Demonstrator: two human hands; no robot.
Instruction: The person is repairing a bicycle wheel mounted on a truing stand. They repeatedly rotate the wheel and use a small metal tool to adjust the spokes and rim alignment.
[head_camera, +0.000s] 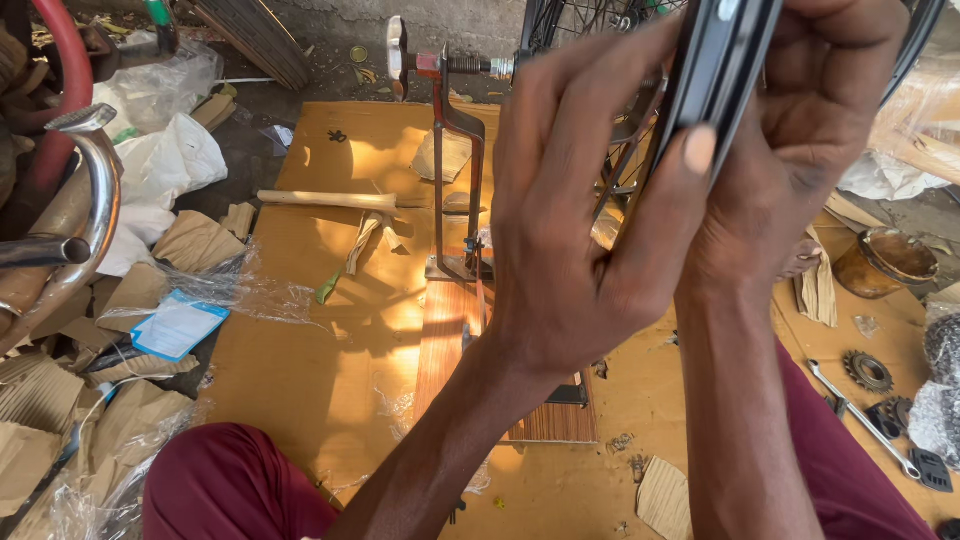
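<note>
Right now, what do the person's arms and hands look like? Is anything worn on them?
Both arms are bare, no sleeves, gloves, rings or watch in view. The left hand and right hand have short, plain nails. Dark red trousers cover the legs below.

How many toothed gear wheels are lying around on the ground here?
1 that is clear: a toothed sprocket on the cardboard at the right, beside a long wrench. Dark parts just right of it are too indistinct to tell, and others may lie hidden behind the arms.
</note>
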